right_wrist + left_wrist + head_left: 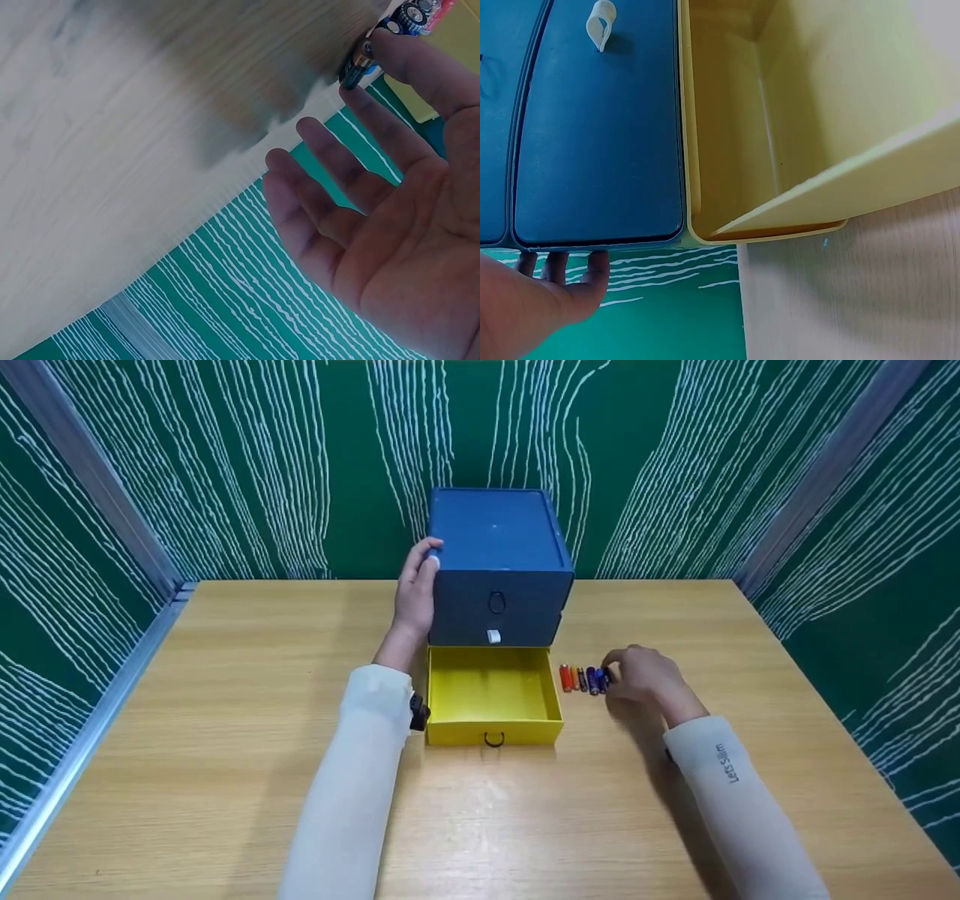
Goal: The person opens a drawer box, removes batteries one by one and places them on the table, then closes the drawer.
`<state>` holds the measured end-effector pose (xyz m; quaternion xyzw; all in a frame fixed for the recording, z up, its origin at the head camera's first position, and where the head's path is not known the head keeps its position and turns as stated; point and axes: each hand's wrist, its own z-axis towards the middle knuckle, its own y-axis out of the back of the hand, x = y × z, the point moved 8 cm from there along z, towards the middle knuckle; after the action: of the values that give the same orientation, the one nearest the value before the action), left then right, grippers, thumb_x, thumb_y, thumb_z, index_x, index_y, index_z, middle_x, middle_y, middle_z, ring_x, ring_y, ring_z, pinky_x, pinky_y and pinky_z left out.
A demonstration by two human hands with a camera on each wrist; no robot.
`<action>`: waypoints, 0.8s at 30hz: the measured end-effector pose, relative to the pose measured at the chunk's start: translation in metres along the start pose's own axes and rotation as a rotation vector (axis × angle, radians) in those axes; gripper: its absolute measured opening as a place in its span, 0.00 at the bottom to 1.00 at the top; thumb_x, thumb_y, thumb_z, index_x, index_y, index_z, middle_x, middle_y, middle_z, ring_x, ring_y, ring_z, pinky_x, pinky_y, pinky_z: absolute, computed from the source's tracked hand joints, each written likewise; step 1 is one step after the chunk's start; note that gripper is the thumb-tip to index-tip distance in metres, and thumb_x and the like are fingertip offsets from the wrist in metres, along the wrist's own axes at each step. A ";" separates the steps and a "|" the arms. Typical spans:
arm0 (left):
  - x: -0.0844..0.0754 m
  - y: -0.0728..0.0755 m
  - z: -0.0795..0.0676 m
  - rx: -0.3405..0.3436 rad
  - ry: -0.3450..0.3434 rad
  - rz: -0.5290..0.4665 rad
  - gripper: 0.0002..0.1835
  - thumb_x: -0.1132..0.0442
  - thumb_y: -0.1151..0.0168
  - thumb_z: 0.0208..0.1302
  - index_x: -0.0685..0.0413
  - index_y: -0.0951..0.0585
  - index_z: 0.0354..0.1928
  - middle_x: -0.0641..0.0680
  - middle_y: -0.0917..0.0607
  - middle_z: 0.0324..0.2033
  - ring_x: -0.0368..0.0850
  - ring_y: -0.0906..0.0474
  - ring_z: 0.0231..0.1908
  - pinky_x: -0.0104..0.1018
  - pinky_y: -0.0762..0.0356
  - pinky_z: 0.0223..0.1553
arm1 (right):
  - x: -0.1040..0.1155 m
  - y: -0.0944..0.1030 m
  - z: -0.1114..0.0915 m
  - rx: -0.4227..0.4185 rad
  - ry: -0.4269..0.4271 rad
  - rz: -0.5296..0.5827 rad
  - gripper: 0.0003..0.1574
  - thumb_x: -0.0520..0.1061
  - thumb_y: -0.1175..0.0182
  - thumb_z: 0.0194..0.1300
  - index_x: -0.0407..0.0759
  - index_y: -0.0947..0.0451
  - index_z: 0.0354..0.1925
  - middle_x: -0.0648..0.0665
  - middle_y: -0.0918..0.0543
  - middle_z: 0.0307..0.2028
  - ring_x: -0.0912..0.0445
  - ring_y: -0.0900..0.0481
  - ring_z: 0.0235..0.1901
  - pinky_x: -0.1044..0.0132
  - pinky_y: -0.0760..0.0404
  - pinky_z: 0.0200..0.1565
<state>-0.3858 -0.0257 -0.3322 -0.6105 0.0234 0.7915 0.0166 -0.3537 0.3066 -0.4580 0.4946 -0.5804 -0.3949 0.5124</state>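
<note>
A stacked drawer unit (495, 607) with blue upper drawers stands at the table's middle, its yellow bottom drawer (493, 733) pulled out and bare inside. My left hand (417, 596) rests along the unit's left side, fingertips at the top edge; the left wrist view has these fingers (596, 277) against the blue side. Right of the yellow drawer, several batteries (593, 680) lie side by side in a row. My right hand (645, 671) is at the row's right end. In the right wrist view its thumb and index finger pinch a dark battery (356, 66) by its ends, the other fingers loosely bent.
The wooden table (225, 780) extends to both sides and in front of the drawer. Green walls with white wavy lines (262, 472) surround its back and sides. A white loop tab (601, 24) and a dark ring pull (496, 602) stick out from the blue fronts.
</note>
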 end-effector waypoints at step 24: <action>0.000 0.000 0.000 -0.015 -0.015 0.005 0.19 0.52 0.65 0.65 0.40 0.37 0.57 0.42 0.41 0.62 0.41 0.43 0.58 0.44 0.46 0.60 | 0.023 0.016 -0.018 -0.081 0.064 0.181 0.25 0.56 0.41 0.49 0.52 0.27 0.47 0.44 0.24 0.41 0.49 0.29 0.39 0.54 0.28 0.39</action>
<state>-0.3863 -0.0259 -0.3325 -0.6048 0.0191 0.7961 0.0102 -0.3381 0.2882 -0.4350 0.4312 -0.5897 -0.3543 0.5838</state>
